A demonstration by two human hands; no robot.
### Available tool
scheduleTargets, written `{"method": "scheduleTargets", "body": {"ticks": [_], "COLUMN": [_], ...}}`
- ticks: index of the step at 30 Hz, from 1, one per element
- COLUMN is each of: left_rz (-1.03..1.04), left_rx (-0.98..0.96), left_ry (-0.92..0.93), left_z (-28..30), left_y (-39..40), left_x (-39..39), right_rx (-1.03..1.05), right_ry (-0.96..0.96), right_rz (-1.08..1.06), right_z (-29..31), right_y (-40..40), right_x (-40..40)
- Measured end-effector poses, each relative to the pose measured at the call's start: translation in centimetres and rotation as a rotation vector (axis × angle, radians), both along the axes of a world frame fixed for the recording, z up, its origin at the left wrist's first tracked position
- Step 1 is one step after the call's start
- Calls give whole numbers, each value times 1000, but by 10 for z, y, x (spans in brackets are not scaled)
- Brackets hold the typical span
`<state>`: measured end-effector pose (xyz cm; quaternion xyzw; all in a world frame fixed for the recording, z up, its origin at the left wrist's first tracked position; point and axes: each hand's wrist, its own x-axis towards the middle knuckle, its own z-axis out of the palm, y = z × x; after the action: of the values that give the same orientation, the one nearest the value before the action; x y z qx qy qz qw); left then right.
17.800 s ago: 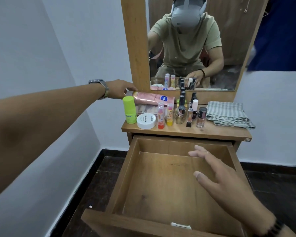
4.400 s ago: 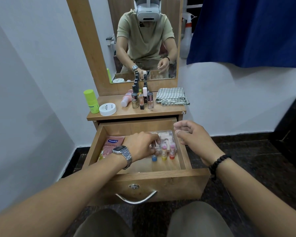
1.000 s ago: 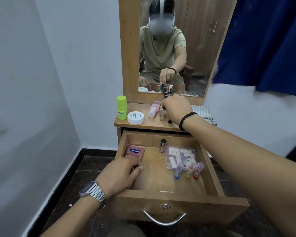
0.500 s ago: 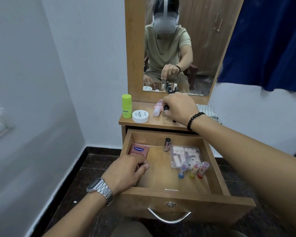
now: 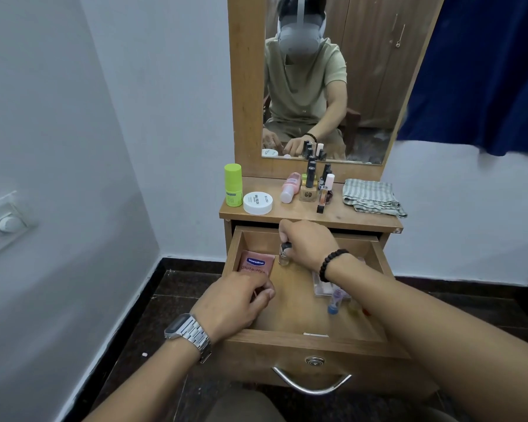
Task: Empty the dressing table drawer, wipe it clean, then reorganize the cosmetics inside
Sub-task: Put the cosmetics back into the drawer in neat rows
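Observation:
The wooden drawer point(image 5: 287, 345) stands pulled out below the dressing table top point(image 5: 348, 216). My right hand point(image 5: 310, 243) is at the drawer's back, shut on the black cap of a small clear nail polish bottle point(image 5: 284, 257) that touches the drawer floor. My left hand point(image 5: 235, 303) lies at the drawer's left side, fingers curled on the lower end of a pink Vaseline tube point(image 5: 255, 264). My right forearm partly hides a clear case point(image 5: 322, 286) and a blue-capped lip balm point(image 5: 334, 303).
On the top stand a green bottle point(image 5: 233, 185), a white jar point(image 5: 257, 203), a pink bottle lying down point(image 5: 290, 187), several nail polish bottles point(image 5: 311, 184) and a folded striped cloth point(image 5: 371, 196). A mirror point(image 5: 323, 86) rises behind.
My right hand has come down from the table top into the back of the drawer with a nail polish bottle. My left hand has stayed on the tube.

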<state>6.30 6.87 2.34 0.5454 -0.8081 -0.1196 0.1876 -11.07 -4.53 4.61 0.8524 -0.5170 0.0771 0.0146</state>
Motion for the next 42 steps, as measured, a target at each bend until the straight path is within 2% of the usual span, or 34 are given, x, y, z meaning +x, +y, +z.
{"method": "scheduleTargets", "body": {"ticks": [7, 17, 24, 34, 42], "left_rz": [0, -11, -9, -7, -16], "left_rx": [0, 3, 5, 7, 3], "left_ry": [10, 10, 3, 22, 41], "left_z": [-2, -4, -2, -1, -5], "left_y": [-1, -1, -1, 1, -1], "left_x": [0, 1, 0, 0, 1], "right_rx": [-44, -58, -154, -379, -231], "right_ry": [97, 127, -50, -464, -379], "right_rz": [-41, -73, 36, -85, -181], "right_z": [-13, -13, 8, 103, 111], "right_y": [-6, -3, 3, -37, -69], "right_x": [9, 9, 0, -33, -82]}}
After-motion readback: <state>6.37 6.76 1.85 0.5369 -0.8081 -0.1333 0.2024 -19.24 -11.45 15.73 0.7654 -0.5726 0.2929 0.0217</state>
